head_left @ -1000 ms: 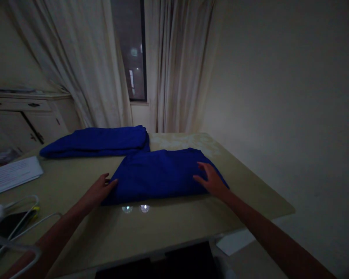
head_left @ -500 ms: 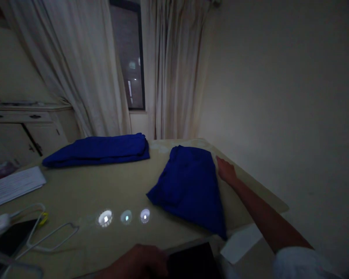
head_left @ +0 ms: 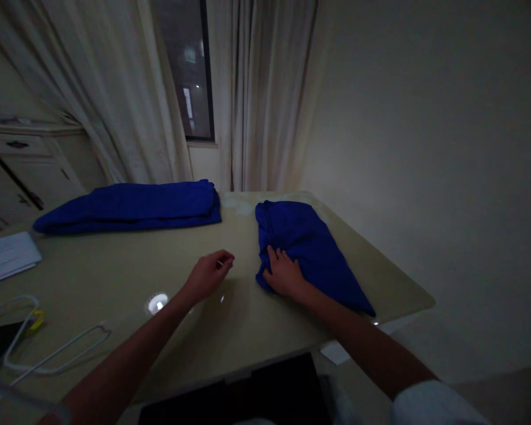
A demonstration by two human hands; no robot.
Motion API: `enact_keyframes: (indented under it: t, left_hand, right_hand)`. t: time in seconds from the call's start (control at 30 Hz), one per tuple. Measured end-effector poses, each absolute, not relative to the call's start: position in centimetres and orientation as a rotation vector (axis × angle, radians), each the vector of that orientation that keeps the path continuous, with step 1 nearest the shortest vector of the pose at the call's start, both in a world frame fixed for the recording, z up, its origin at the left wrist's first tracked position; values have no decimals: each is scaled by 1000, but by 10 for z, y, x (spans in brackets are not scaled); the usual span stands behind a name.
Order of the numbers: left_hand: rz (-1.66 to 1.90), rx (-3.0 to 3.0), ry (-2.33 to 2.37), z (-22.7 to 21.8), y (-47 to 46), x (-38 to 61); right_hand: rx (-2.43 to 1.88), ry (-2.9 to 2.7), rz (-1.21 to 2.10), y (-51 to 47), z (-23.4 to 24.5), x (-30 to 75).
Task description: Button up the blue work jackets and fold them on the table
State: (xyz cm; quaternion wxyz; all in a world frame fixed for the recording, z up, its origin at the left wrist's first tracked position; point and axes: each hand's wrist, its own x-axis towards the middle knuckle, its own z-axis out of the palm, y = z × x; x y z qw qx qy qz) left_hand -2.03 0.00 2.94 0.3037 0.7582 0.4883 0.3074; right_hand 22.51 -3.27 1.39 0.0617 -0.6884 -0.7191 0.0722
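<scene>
A folded blue cloth point(head_left: 318, 251) lies on the right part of the table, its left edge bunched and wrinkled. On that edge rests my right hand point(head_left: 285, 273), palm down with the fingers spread. My left hand point(head_left: 210, 273) hovers over the tabletop just left of the cloth, apart from it. Its fingers are curled and pressed together; a tiny pale spot shows at the fingertips, too small to name. Farther back, a second blue cloth point(head_left: 133, 208) lies folded into a long strip.
The glossy table point(head_left: 115, 265) ends near a bare wall at right. Papers point(head_left: 9, 257), a white cable point(head_left: 55, 370) and a dark flat device point(head_left: 0, 345) lie at left. A black object point(head_left: 283, 389) sits below the front edge. Curtains point(head_left: 269, 94) hang behind.
My right hand has moved from beyond the cloth's right side onto its left edge. My left hand has come up from the table's front. The cloth's pointed left corner is now tucked in.
</scene>
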Motion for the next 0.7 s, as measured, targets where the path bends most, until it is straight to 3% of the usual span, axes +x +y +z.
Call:
enact_keyframes:
  t: [0.17, 0.3, 0.43, 0.57, 0.7]
  left_hand:
    - [962, 2073, 1758, 1, 87, -45]
    - [907, 2210, 1840, -19, 117, -46]
    - [983, 2331, 1840, -16, 143, -45]
    - [929, 2400, 2036, -4, 191, -57]
    - [584, 2403, 2152, 6, 234, -68]
  right_hand:
    - [-2211, -2093, 59, 53, 22, 312]
    - [-2313, -2041, -108, 101, 25, 355]
    - [-1968, -2014, -497, 102, 2, 333]
    - [-1702, -2150, -251, 85, -19, 299]
    - [-1636, -2190, -7, 83, -21, 295]
